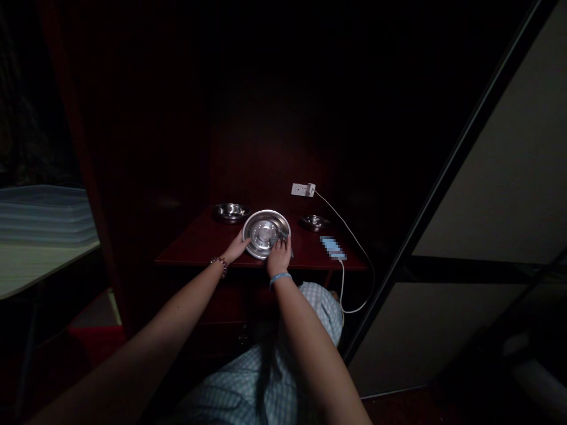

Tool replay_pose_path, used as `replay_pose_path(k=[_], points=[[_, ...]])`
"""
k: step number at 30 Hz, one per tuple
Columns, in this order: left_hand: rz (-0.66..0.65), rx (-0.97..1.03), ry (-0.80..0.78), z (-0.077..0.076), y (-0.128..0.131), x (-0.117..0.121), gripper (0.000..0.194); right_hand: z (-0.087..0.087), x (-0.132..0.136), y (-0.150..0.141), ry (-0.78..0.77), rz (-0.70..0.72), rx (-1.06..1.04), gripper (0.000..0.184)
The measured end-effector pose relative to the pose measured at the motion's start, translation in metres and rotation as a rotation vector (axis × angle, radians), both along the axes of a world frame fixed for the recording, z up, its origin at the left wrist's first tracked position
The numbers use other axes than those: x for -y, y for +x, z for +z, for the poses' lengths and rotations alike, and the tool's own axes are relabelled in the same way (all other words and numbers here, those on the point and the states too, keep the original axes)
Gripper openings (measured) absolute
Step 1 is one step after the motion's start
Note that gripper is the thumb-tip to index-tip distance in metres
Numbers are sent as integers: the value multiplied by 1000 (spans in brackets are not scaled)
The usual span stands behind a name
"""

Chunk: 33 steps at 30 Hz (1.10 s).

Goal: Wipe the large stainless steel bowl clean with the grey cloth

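Note:
A shiny round metal bowl (264,231) is tilted toward me above the front of the dark red desk (186,251). My left hand (236,248) grips its left rim, thumb on the inside. Pressed to the bowl's inner right side, my right hand (280,252) is closed on a grey cloth (290,252), partly hidden under the fingers. A second metal bowl (230,213) rests on the desk behind and to the left. To the right stands a smaller metal bowl (315,222).
A phone (333,248) lies at the desk's right, its white cable (349,224) looping from a charger (310,189) in the wall socket (299,189) and hanging past the edge. Stacked translucent trays (44,215) stand on a pale table (44,260) at left. A sliding door panel (487,177) borders the right.

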<state>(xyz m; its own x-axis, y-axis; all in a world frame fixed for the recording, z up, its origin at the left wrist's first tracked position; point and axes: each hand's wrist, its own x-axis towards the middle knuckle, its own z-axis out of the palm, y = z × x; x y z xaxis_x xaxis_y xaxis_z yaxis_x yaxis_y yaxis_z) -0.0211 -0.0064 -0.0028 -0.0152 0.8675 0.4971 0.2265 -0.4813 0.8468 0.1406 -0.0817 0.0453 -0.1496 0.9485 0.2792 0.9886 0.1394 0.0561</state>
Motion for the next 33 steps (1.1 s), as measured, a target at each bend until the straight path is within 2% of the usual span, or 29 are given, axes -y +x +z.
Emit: replay_pose_path(k=[5, 12, 17, 22, 29, 33], points=[[4, 13, -31, -1, 0, -1, 65, 4, 5, -2, -47, 69, 92, 48], [22, 45, -76, 1, 0, 2, 55, 8, 9, -8, -167, 200, -98, 42], [37, 21, -78, 1, 0, 3, 52, 4, 7, -12, -189, 278, -238, 51], [52, 12, -71, -1, -2, 0, 54, 0, 3, -13, -204, 325, -285, 58], [51, 25, -74, -2, -2, -2, 58, 5, 11, -9, -161, 368, -187, 60], [43, 33, -71, -3, -1, -2, 56, 9, 16, -10, -131, 307, -88, 51]])
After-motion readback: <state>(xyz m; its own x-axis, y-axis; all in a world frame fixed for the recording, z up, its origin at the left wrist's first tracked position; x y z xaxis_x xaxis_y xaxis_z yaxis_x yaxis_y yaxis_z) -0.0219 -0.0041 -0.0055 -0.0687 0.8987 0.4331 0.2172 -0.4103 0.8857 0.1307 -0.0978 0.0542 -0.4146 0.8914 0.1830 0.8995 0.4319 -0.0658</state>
